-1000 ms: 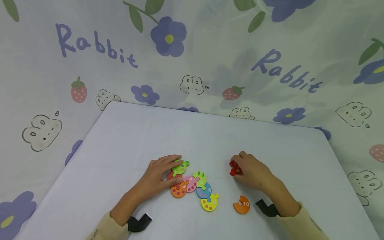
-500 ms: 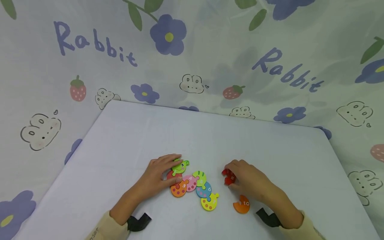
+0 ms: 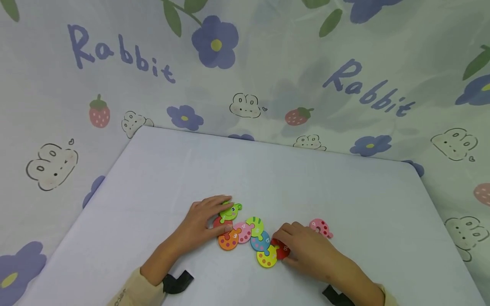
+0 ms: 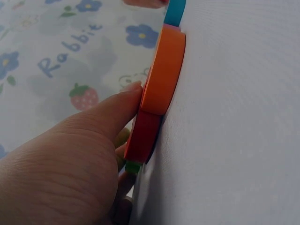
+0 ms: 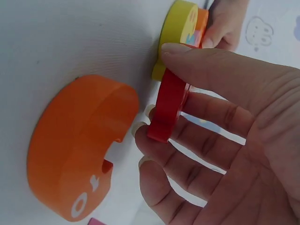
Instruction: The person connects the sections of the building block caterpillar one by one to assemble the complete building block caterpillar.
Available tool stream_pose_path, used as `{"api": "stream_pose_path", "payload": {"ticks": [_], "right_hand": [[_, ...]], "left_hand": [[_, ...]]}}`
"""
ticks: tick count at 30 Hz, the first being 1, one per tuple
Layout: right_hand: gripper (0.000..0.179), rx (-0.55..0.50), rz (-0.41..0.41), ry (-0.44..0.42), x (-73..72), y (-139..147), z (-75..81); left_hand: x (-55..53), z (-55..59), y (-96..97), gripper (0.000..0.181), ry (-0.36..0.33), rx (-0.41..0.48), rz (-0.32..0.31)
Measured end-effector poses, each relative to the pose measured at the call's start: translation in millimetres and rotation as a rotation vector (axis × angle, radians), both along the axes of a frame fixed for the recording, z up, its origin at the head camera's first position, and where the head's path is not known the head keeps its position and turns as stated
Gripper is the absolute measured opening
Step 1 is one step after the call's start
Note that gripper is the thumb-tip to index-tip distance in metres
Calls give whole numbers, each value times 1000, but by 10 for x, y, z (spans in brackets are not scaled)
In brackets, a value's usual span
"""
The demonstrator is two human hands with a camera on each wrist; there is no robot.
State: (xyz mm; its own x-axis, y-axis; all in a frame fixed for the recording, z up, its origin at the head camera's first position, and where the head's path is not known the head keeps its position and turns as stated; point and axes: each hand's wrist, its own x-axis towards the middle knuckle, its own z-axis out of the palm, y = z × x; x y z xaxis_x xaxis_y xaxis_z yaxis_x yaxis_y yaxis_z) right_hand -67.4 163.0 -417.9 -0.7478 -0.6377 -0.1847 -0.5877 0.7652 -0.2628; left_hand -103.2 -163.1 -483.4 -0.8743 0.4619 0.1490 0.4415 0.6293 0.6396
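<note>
A chain of numbered caterpillar puzzle pieces lies on the white table, from a smiling green head (image 3: 231, 211) through an orange 3 (image 3: 228, 243) and a blue 6 (image 3: 260, 241) to a yellow piece (image 3: 266, 259). My left hand (image 3: 199, 221) rests on its head end, fingers over the green head and thumb on the red piece (image 4: 143, 136) below it. With thumb and fingers, my right hand (image 3: 311, 250) pinches a red puzzle piece marked 8 (image 3: 283, 250), right at the yellow piece's knob. That piece's right side is hidden by the fingers.
A pink piece marked 9 (image 3: 320, 227) lies beyond my right hand. An orange piece marked 10 (image 5: 75, 145) sits near that hand, hidden from the head view. Black straps (image 3: 178, 282) hang at both wrists. A printed curtain (image 3: 245, 63) stands behind the table (image 3: 183, 170).
My right hand has carried the red piece left and nearer, up to the yellow piece. The pink 9 has come into sight and the orange 10 is now covered. My left hand stays put.
</note>
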Motion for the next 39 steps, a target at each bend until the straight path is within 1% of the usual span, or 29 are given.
{"api": "stream_pose_path", "payload": {"ticks": [6, 10, 15, 20, 22, 24, 26, 28, 30, 34, 39], "right_hand": [[52, 22, 15, 18, 4, 8, -30], [57, 33, 1, 13, 5, 17, -39], [66, 52, -62, -13, 1, 89, -38], [62, 32, -130, -32, -20, 259, 10], [60, 24, -185, -42, -38, 345, 33], [56, 4, -226, -31, -62, 445, 48], [50, -17, -252, 7, -87, 544, 54], [43, -27, -256, 56, -110, 634, 42], [41, -17, -251, 83, -124, 708, 15], [44, 20, -253, 87, -134, 791, -52], [48, 18, -276, 82, -136, 829, -105]], "left_hand": [[4, 6, 6, 65, -6, 3, 3], [4, 7, 9, 65, -2, -5, 4], [-3, 0, 16, 65, -4, 0, 4], [-13, -15, 16, 65, 1, 1, -1], [-19, -23, 10, 66, 6, 1, -1], [-21, -31, 0, 66, 13, 4, -2], [-23, -29, -7, 66, 12, 7, 0], [-22, -23, -11, 66, 10, 5, 1], [-20, -16, -9, 66, 3, 4, 2], [-17, -16, -4, 66, 1, 5, -1], [-18, -26, 5, 65, 0, 9, -1]]}}
